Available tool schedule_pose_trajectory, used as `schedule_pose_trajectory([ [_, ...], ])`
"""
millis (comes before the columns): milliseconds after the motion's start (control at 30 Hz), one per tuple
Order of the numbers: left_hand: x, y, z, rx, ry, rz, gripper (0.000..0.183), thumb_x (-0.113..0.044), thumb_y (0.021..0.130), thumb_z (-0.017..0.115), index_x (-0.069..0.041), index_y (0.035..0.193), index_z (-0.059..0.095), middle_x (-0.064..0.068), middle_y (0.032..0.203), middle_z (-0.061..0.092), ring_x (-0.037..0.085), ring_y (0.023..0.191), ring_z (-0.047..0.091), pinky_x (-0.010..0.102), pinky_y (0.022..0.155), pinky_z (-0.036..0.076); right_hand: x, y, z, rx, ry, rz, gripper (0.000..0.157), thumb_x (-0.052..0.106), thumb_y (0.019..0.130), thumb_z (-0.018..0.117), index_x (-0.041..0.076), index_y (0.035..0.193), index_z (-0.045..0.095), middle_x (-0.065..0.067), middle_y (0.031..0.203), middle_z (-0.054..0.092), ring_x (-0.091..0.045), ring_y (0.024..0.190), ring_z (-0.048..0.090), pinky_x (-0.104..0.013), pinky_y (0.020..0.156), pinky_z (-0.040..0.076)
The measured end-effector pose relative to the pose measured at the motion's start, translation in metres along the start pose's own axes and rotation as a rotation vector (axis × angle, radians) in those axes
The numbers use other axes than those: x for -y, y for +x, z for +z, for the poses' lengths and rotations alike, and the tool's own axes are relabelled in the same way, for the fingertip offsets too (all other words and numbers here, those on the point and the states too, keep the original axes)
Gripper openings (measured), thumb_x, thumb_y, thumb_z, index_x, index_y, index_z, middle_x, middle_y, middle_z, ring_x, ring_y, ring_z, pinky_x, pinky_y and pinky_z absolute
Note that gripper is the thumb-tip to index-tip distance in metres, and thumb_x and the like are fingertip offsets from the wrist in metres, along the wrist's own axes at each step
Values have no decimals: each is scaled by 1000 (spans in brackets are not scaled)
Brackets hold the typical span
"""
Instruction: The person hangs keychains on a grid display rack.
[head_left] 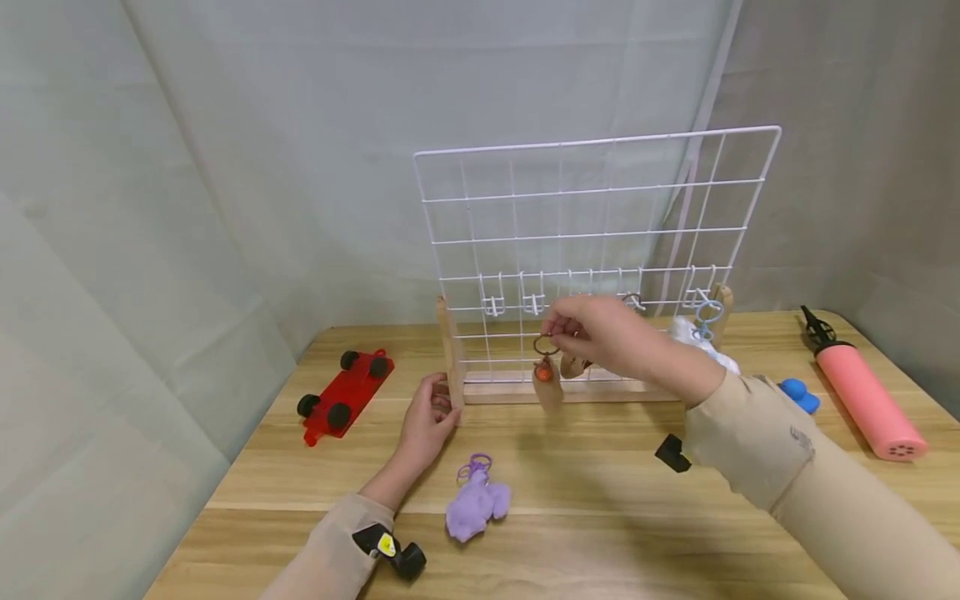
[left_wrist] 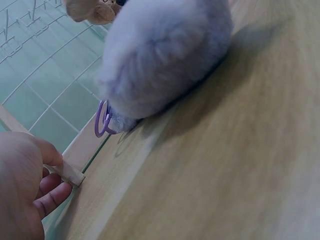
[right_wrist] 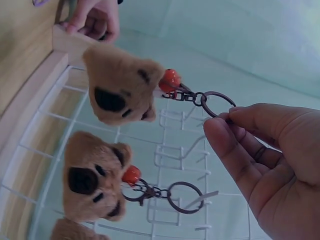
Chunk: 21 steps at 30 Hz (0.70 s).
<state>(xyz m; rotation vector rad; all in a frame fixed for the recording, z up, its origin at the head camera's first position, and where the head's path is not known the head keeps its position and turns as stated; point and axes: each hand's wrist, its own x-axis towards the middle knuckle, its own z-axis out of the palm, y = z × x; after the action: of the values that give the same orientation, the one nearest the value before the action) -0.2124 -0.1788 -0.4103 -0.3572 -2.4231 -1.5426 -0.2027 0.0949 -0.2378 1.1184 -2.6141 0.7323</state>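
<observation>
My right hand (head_left: 603, 329) pinches the metal ring of a brown plush animal keychain (right_wrist: 117, 87) between thumb and fingertips. The plush, with a dark nose and an orange ball on its head, dangles in front of a white wire grid rack (head_left: 558, 145). A similar plush keychain (right_wrist: 92, 180) hangs by its ring from a rack hook. Down at the rack's left end, my left hand (head_left: 427, 429) grips the wooden foot (left_wrist: 71, 176) between thumb and fingers. A fluffy purple plush keychain (head_left: 476, 504) lies on the table near my left wrist.
A red toy car (head_left: 348, 392) lies wheels up at left. White plush with a blue ring (head_left: 708, 313) hangs at the rack's right end. Farther right are a blue object (head_left: 798, 396) and a pink hand pump (head_left: 870, 400). Several white hooks (head_left: 533, 302) line the grid.
</observation>
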Motion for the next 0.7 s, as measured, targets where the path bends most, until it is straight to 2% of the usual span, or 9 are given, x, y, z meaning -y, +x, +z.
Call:
schedule_pose_trajectory([
  [167, 27, 6, 5, -6, -9, 22, 53, 11, 82, 63, 6, 130, 40, 26, 108, 56, 29, 89, 59, 16, 63, 49, 0, 11, -7, 16, 5, 19, 9, 0, 88, 63, 4, 96, 65, -7, 88, 70, -15, 79, 64, -27, 73, 55],
  [467, -1, 1, 1, 0, -14, 2, 50, 17, 81, 60, 13, 126, 40, 33, 106, 55, 37, 88, 58, 15, 63, 48, -5, 24, -11, 25, -14, 54, 9, 1, 89, 62, 4, 97, 65, -8, 91, 71, -20, 86, 66, -31, 78, 56],
  [567, 4, 2, 1, -7, -9, -6, 51, 17, 81, 60, 11, 127, 40, 31, 106, 56, 35, 89, 59, 14, 64, 48, -7, 28, -11, 33, -13, 67, 10, 1, 89, 61, 3, 98, 64, -9, 92, 70, -21, 87, 66, -32, 80, 56],
  [700, 19, 5, 4, -21, -6, -5, 53, 14, 81, 62, 7, 129, 41, 27, 108, 57, 30, 89, 60, 14, 64, 48, -8, 32, -11, 45, -17, 83, 9, 1, 90, 60, 4, 98, 64, -9, 94, 70, -22, 89, 66, -32, 81, 56],
])
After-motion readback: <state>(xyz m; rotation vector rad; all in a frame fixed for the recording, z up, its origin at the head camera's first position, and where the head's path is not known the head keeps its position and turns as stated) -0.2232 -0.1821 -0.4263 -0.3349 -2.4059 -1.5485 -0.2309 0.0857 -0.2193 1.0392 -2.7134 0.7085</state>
